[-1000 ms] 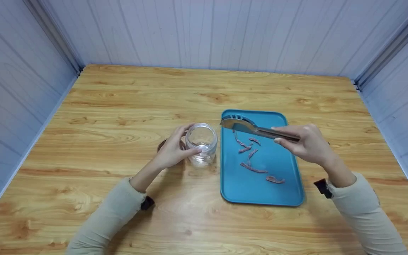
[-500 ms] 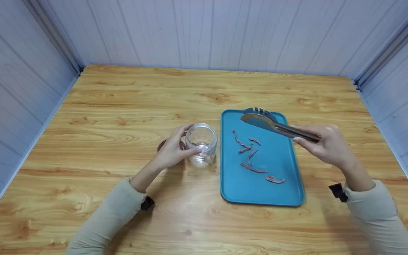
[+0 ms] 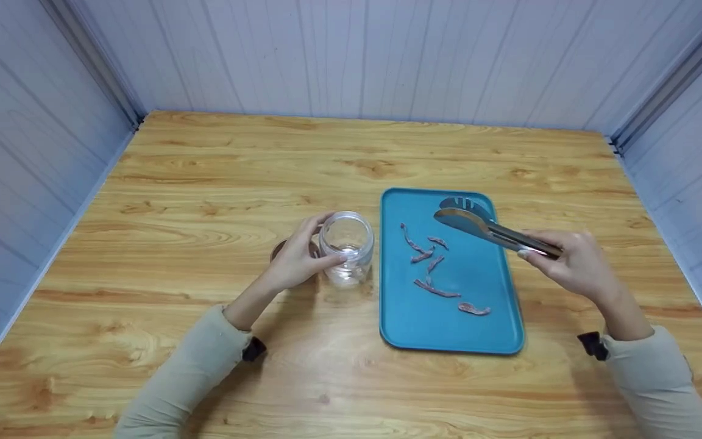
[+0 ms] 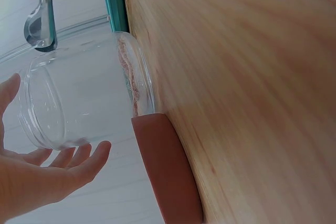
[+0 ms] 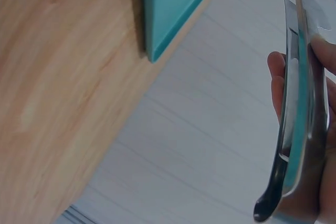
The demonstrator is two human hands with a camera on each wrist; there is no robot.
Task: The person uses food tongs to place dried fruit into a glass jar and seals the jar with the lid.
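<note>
My left hand (image 3: pixel 297 259) holds a clear jar (image 3: pixel 351 268) standing upright without a lid, thumb on the near side and fingers round the back. A reddish-brown band (image 4: pixel 131 77) shows along the jar's base in the left wrist view; I cannot tell whether it lies inside. My right hand (image 3: pixel 573 265) grips metal tongs (image 3: pixel 479 225) over the tray's upper right part. Their tips stand slightly apart, with nothing visible between them. Several reddish-brown, meat-like strips (image 3: pixel 436 289) lie on the blue tray (image 3: pixel 454 335) right of the jar.
A round brown lid-like piece (image 4: pixel 168 166) lies on the wooden table (image 3: pixel 253 171) beside the jar, mostly hidden by my left hand in the head view. Pale panel walls (image 3: pixel 326 55) enclose the table at the back and both sides.
My right hand has moved right and slightly nearer with the tongs, away from the jar's side of the tray. The left hand, jar and strips have stayed put.
</note>
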